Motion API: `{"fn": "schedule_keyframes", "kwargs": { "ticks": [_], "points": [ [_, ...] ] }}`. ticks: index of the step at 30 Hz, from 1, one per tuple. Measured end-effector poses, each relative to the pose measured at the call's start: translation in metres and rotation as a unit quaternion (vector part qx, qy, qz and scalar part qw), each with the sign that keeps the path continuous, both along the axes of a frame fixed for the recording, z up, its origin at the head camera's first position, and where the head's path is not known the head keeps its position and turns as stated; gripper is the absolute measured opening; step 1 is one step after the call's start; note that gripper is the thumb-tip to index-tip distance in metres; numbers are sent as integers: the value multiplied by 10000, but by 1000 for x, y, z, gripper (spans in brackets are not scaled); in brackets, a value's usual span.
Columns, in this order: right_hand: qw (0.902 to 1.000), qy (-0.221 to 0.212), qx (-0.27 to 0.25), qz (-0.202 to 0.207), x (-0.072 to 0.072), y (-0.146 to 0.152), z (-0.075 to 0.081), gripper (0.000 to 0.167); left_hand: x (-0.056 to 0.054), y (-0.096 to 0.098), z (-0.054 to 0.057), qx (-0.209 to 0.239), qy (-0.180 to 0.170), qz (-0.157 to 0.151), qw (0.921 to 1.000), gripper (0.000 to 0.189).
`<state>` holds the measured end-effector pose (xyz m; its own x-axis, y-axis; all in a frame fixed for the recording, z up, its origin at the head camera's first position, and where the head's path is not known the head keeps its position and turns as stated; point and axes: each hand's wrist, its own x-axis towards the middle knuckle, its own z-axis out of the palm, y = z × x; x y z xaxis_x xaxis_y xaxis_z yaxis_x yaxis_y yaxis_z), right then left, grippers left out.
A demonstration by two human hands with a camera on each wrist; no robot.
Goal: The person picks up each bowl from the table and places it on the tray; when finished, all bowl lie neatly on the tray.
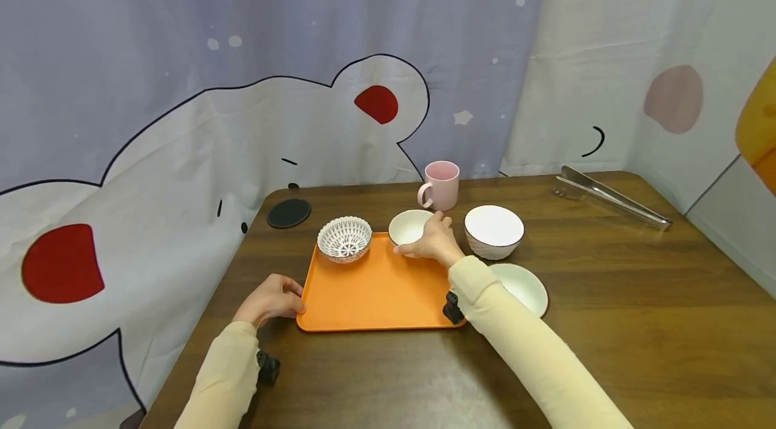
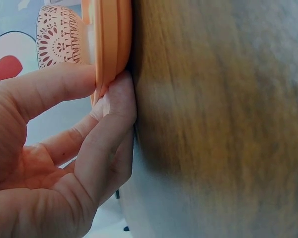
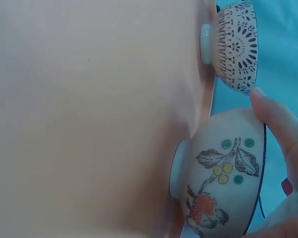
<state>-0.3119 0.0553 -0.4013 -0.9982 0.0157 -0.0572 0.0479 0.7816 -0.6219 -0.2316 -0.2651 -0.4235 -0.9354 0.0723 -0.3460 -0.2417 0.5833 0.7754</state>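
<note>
Left hand [image 1: 274, 300] pinches the near-left edge of the orange tray [image 1: 376, 301], fingertips tucked under its rim; right hand [image 1: 433, 240] grips a cream bowl [image 3: 223, 173] by its dark rim, thumb on the near side. Cream bowl is at the tray's far edge, right of centre, fruit-and-leaf print on the outside; can't quite tell from the right wrist view whether its foot is fully down. Patterned bowl [image 1: 344, 239] sits upright on the tray's far-left corner. Tray is on the brown wood surface [image 1: 636, 321]. Off the tray: white bowl [image 1: 494, 230] just right of it, pale dish [image 1: 521, 287] nearer and partly behind the right sleeve [image 1: 515, 328], pink mug [image 1: 441, 185] beyond, black disc [image 1: 288, 213] far left, metal tongs [image 1: 612, 196] well apart at far right.
</note>
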Motion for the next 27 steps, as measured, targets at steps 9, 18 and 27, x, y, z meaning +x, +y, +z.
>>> {"fn": "schedule_keyframes", "kwargs": {
  "ticks": [9, 18, 27],
  "points": [
    [9994, 177, -206, -212, 11, 0, 20, 113, 3, 2, 1, 4, 85, -23, 10000, 34],
    [9981, 274, -499, -227, 24, 14, 37, 100, 1, 1, 0, -117, 108, 3, 9999, 34],
    [9961, 596, -651, -25, 39, 24, 40, 94, 1, 1, -1, -124, 112, 15, 9999, 35]
  ]
}}
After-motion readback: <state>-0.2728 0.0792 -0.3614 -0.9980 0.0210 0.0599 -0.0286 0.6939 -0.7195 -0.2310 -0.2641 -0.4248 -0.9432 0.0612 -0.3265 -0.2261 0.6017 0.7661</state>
